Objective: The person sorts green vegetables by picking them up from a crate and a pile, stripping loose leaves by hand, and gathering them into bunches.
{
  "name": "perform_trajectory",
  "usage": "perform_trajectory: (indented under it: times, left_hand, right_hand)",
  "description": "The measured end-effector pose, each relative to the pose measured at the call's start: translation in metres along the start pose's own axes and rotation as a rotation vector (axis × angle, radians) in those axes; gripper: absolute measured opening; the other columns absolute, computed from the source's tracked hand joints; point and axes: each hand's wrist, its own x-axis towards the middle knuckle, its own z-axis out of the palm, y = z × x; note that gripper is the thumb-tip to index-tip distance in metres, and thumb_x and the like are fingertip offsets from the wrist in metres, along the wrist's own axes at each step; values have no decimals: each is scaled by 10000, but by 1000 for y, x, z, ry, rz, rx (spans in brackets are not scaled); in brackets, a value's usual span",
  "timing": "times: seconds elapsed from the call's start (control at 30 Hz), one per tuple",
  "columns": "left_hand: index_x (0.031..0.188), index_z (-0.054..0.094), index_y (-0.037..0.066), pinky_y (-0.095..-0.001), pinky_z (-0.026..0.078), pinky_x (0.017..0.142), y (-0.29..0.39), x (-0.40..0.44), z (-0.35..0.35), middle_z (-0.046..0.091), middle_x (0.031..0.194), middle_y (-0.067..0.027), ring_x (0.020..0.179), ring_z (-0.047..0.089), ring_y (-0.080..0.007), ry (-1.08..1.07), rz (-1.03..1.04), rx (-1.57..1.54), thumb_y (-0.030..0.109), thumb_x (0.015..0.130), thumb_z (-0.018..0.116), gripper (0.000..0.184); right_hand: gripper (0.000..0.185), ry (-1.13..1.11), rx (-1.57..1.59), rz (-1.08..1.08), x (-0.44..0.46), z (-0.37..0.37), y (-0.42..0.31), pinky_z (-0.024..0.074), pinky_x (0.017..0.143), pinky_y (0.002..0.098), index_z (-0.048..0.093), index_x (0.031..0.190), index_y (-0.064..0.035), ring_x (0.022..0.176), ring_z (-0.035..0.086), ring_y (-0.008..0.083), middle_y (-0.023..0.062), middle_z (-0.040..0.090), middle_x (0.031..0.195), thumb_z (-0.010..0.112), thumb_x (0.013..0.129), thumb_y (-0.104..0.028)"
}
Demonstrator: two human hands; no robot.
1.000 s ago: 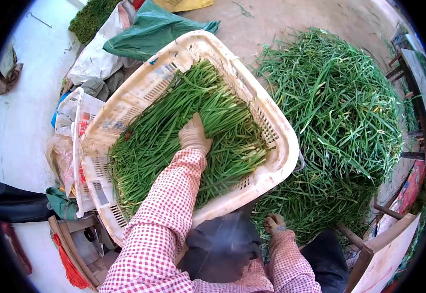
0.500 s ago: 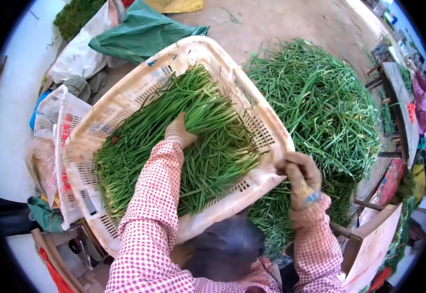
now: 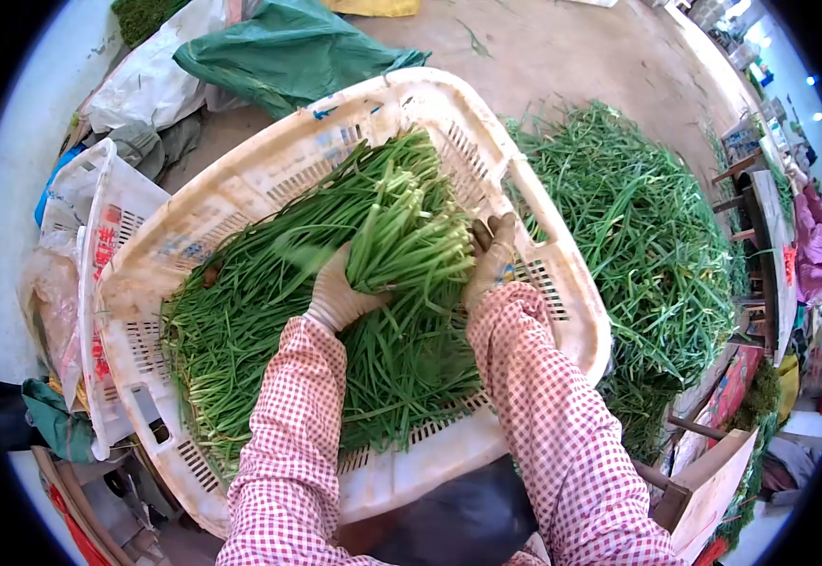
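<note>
A large off-white plastic basket (image 3: 514,420) holds many long green stalks (image 3: 241,311) with pale ends. My left hand (image 3: 340,291), in a beige glove, is wrapped round a bunch of green stalks (image 3: 406,236) lifted over the middle of the basket. The pale cut ends of the bunch point up and to the right. My right hand (image 3: 491,250), also gloved, is at the right side of the bunch, inside the basket's right wall. Its fingers are apart and bent, with the palm side against the stalk ends.
A big heap of loose green leaves (image 3: 637,245) lies on the floor right of the basket. A second white basket (image 3: 99,311) stands at the left. Behind are a green sack (image 3: 288,57) and a white sack (image 3: 151,85). A wooden bench (image 3: 713,491) is at the lower right.
My right hand has come up from the lower right, past the basket's rim, to the bunch. My left hand has raised the bunch from the other stalks. The view has shifted a little.
</note>
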Motion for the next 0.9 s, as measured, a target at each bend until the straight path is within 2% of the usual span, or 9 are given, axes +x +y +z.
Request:
perform_trajectory:
  times: [0.07,0.1,0.23,0.33,0.47,0.57,0.67,0.8,0.9]
  left_hand:
    - [1257,449,42,-327,465,930,9,-10,3,614,1128,-126,1013,601,-232,-2,83,93,297,583,863,831]
    - [1257,449,42,-327,465,930,14,-13,4,614,1128,-126,1013,601,-232,-12,75,97,297,583,863,831]
    - [1236,461,30,-335,456,944,41,-12,2,599,1139,-142,1037,584,-250,-181,-43,-17,250,528,893,858]
    - [1224,467,14,-369,445,944,63,-21,-5,575,1128,-199,1043,570,-300,-241,-58,536,372,506,885,904]
    - [1211,469,-27,-380,439,948,100,-11,-30,560,1108,-211,1044,553,-332,-223,37,799,442,506,865,934]
    - [1306,369,-21,-382,358,1045,103,7,-29,477,1264,-205,1193,453,-335,-108,307,521,450,482,877,1077]
    - [1421,186,11,-379,274,1114,101,30,-1,369,1373,-253,1296,355,-359,-214,221,379,470,436,889,1294]
    - [1411,206,5,-409,314,1068,106,19,21,390,1357,-261,1270,375,-402,-263,338,437,495,373,887,1335]
    - [1394,228,0,-427,355,1032,105,-1,20,434,1301,-246,1205,436,-399,-143,400,519,364,414,904,1245]
  right_hand:
    - [809,-209,-28,169,10,-9,2,468,914,453,358,1390,-37,1113,538,305,156,473,1326,405,875,-659]
    - [772,-335,208,251,-9,0,-14,417,977,392,390,1374,-37,1202,471,267,165,394,1393,379,894,-642]
    - [713,-363,264,214,9,-3,-9,496,874,376,475,1288,-19,1067,560,251,160,486,1293,440,892,-611]
    - [670,-363,301,263,-2,-2,-14,521,835,393,510,1238,-12,975,600,262,162,557,1194,492,883,-581]
    - [492,-264,304,201,2,-2,2,537,797,391,553,1168,-18,891,624,255,136,618,1073,579,875,-412]
    - [426,-266,253,206,18,-8,17,534,819,385,541,1200,-26,908,627,247,131,619,1105,557,886,-312]
    - [504,-238,399,144,-10,2,-3,466,899,335,376,1361,-31,1056,550,234,139,523,1225,500,909,-217]
    - [592,-66,328,262,-3,-2,3,466,895,369,369,1353,-8,1058,547,262,177,514,1220,586,847,-226]
    - [499,-130,180,311,-44,9,-27,458,876,364,463,1260,-21,1072,547,295,200,504,1248,574,864,-303]
